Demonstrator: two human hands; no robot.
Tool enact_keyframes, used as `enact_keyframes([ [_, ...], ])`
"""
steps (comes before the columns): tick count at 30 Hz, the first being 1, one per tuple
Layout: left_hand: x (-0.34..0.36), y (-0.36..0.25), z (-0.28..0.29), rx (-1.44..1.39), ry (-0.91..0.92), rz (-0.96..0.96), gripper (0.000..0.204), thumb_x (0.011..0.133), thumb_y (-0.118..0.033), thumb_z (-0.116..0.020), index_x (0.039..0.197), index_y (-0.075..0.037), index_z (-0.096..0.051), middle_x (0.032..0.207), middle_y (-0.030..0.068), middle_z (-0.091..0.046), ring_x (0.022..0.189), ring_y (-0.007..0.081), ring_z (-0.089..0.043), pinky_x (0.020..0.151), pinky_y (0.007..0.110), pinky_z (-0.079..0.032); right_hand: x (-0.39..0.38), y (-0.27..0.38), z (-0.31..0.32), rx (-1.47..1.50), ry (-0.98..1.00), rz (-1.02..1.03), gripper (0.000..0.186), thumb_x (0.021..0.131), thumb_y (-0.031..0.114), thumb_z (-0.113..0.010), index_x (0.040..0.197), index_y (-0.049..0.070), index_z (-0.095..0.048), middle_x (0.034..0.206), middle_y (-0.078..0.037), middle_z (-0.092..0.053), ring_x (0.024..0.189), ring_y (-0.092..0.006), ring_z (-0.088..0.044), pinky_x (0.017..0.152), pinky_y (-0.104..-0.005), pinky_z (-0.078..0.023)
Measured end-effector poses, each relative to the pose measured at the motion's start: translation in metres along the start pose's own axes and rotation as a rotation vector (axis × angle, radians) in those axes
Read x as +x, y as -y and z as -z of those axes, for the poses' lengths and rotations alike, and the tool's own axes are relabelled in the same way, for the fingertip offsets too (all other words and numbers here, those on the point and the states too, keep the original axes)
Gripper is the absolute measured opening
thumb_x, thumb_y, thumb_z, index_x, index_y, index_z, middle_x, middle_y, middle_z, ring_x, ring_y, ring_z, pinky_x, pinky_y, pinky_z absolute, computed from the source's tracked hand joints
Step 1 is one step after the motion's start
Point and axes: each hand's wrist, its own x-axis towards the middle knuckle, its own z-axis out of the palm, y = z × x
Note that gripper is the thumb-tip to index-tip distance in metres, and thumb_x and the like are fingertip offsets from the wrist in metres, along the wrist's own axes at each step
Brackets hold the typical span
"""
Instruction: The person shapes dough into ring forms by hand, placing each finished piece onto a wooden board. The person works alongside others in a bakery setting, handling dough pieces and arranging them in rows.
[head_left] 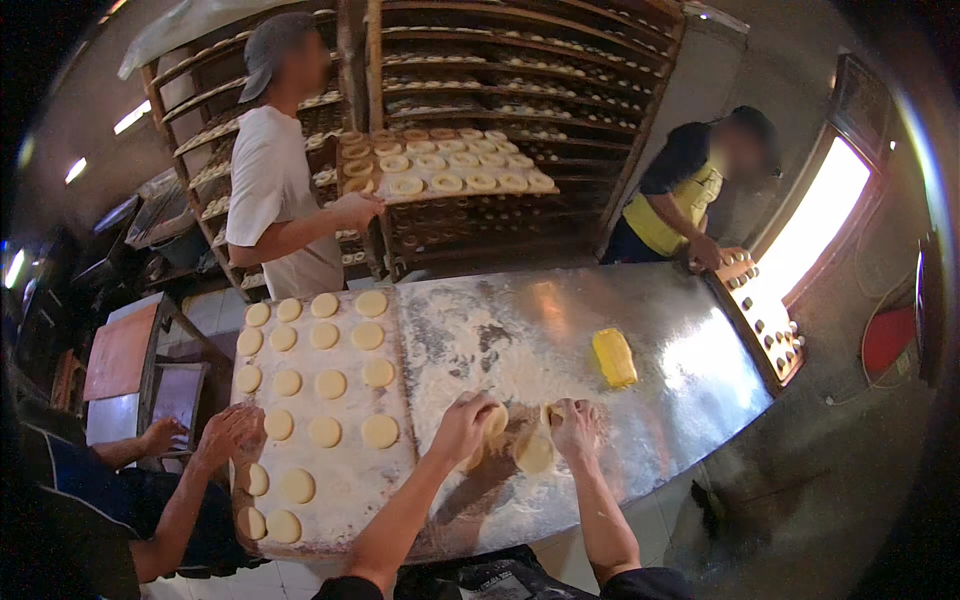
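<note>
My left hand [463, 428] is curled at the inner side of a pale dough piece [494, 421], its fingers gripping the edge. Another bit of dough shows just below that hand, partly hidden by it. Across a small gap, my right hand [574, 430] has its fingers bent and closed on the edge of a flat dough round [534, 454], which hangs at or just over the floured metal table [470, 330]. On the left, a floured board [355, 490] carries rows of flattened dough rounds [325, 432].
A yellow block-shaped package [614, 358] lies right of my hands. At the left edge, a co-worker's hands [232, 432] are over the board. Another person carries a tray of dough rings [450, 182] before tall racks [520, 70]. A third handles a tray [755, 315] at far right.
</note>
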Motion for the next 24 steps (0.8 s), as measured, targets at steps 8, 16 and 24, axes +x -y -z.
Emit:
enact_keyframes([
  [8,-0.001,-0.017,-0.059,0.709,-0.317,-0.092,0.028,0.087,-0.011,-0.063,0.114,-0.014,-0.064,0.106,0.016,-0.062,0.104,0.0334,-0.059,0.095,0.049,-0.042,-0.043,-0.015,-0.02,0.073,0.204,0.072,0.041,0.083,0.031,-0.07,0.113,0.005,-0.058,0.115,-0.021,-0.063,0.114,-0.0383,-0.058,0.093,-0.0488,-0.046],
  [16,-0.068,-0.071,-0.084,0.241,-0.006,0.784,0.033,0.1,-0.023,-0.057,0.124,0.0,-0.055,0.101,0.022,-0.07,0.09,0.0333,-0.069,0.077,0.041,-0.054,-0.029,-0.018,-0.004,0.675,0.568,0.226,0.045,0.083,0.016,-0.074,0.117,0.001,-0.048,0.095,-0.016,-0.064,0.088,-0.0292,-0.065,0.085,-0.0384,-0.052],
  [24,-0.074,-0.088,-0.103,-0.613,-0.293,0.604,0.038,0.092,-0.017,-0.072,0.124,0.001,-0.058,0.104,0.0137,-0.07,0.094,0.0177,-0.068,0.08,0.032,-0.056,-0.008,-0.04,0.043,1.313,0.915,0.128,0.055,0.089,-0.003,-0.069,0.131,0.003,-0.035,0.108,-0.014,-0.064,0.101,-0.0187,-0.062,0.085,-0.0317,-0.052],
])
